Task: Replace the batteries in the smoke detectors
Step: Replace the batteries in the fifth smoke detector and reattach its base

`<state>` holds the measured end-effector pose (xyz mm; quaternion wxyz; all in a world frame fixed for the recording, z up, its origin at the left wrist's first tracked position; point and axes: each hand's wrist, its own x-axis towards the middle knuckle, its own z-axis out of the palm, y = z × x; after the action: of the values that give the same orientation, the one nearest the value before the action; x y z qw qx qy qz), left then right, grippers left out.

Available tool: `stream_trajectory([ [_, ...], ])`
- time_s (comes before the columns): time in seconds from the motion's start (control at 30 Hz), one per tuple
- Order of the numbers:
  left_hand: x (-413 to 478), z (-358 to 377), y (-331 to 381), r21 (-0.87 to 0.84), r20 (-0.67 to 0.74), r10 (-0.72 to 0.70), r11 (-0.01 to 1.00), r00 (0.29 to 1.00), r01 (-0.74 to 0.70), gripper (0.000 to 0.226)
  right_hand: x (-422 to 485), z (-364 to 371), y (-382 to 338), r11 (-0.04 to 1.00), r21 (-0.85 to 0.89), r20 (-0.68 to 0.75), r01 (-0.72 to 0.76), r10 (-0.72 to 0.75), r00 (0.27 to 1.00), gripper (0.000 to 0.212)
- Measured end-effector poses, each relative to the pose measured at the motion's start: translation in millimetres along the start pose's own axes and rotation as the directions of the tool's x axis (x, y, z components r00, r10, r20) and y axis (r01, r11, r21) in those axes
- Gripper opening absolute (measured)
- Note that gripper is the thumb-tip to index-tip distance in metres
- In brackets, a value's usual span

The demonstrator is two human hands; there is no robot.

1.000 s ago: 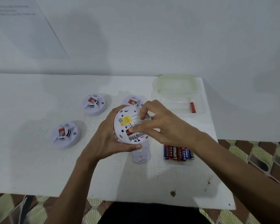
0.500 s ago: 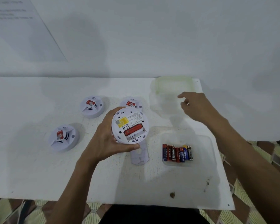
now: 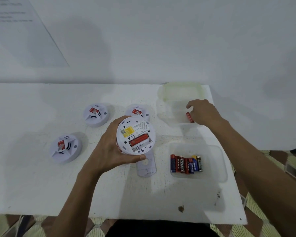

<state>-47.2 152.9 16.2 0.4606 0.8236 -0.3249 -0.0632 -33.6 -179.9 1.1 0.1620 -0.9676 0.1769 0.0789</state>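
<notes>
While the left hand (image 3: pixel 108 151) grips the upturned smoke detector (image 3: pixel 136 132) round its rim, thumb along the near edge, a red cell (image 3: pixel 138 139) sits in the open bay. A flat back plate (image 3: pixel 146 170) lies on the table (image 3: pixel 32 185) just under that thumb. The right hand (image 3: pixel 205 112) hangs over the far clear tub (image 3: pixel 167 115), fingers loosely bent. A loose red battery (image 3: pixel 189 117) lies at its fingertips; I cannot tell whether they pinch it. Nearer than that hand, a second tub (image 3: pixel 214 170) holds a row of batteries (image 3: pixel 186 164). Beyond and left of the left hand rest three more detectors (image 3: pixel 96 114).

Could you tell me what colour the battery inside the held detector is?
The battery is red; head view.
</notes>
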Motion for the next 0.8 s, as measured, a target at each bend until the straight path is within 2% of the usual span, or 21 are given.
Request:
stream_trajectory([
  [0.13, 1, 3, -3, 0.005, 0.001, 0.008, 1.0, 1.0, -0.008, 0.091, 3, 3, 4, 0.998, 0.004, 0.158, 0.062, -0.061, 0.985, 0.028],
  [0.23, 2, 5, -4, -0.001, 0.01, 0.015, 1.0, 1.0, -0.015, 0.088, 8, 4, 2, 0.994, 0.043, 0.212, 0.096, -0.103, 0.972, 0.028],
  [0.33, 2, 6, -5, -0.007, 0.017, 0.005, 1.0, 1.0, -0.005, 0.088, 10, 1, -5, 0.98, 0.175, 0.25, 0.091, -0.133, 0.959, 0.029],
  [0.4, 2, 6, -7, -0.007, 0.019, -0.002, 1.0, 1.0, 0.003, 0.089, 12, 4, -12, 0.965, 0.245, 0.242, 0.09, -0.151, 0.958, 0.029],
  [0.53, 1, 5, -8, 0.005, 0.026, 0.007, 1.0, 1.0, -0.007, 0.092, 16, 14, -20, 0.981, 0.139, 0.205, 0.134, -0.161, 0.965, 0.022],
  [0.6, 1, 4, -8, 0.006, 0.017, 0.009, 1.0, 1.0, -0.009, 0.091, 18, 15, -19, 0.982, 0.143, 0.192, 0.124, -0.15, 0.97, 0.019],
  [0.7, 0, 3, -9, 0.005, 0.003, 0.011, 1.0, 1.0, -0.011, 0.086, 17, 13, -15, 0.964, 0.245, 0.148, 0.102, -0.141, 0.979, 0.015],
  [0.8, 1, 2, -10, 0.026, -0.011, 0.021, 0.999, 1.0, -0.021, 0.087, 6, 7, -16, 0.915, 0.383, 0.036, 0.126, -0.151, 0.988, 0.018],
])
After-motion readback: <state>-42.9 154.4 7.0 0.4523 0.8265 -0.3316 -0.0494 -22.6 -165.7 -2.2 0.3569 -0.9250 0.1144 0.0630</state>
